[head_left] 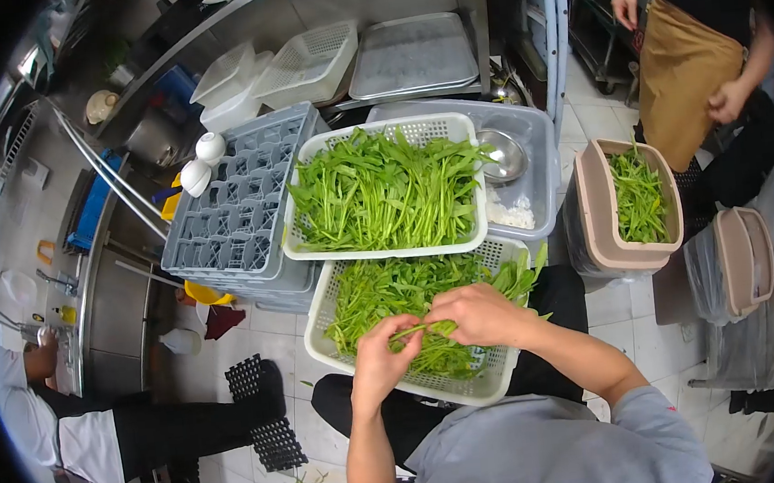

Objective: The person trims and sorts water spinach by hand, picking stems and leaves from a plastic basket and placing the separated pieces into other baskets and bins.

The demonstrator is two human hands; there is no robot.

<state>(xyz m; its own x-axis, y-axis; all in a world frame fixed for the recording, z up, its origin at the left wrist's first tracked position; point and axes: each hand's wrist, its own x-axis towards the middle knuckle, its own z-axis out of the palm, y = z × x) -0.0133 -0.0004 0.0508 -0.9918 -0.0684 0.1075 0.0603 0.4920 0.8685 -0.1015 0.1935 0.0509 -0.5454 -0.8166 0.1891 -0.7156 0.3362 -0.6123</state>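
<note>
Both hands meet above a white perforated basket (321, 325) of leafy greens (373, 289) that rests at my lap. My left hand (386, 357) is closed on a green stem. Closed on the same stem's other side, my right hand (476, 315) has leafy tops sticking out beyond it to the right. Just behind, a second white basket (293, 236) holds a heap of long-stemmed greens (392, 190). It stands higher than the near basket and partly overlaps its far edge.
Grey glass racks (227, 200) are stacked at left. A grey tub (540, 154) with a metal bowl (502, 156) lies behind right. Beige bins (592, 214) stand at right. One person (684, 59) stands back right; another (82, 434) is at the left sink.
</note>
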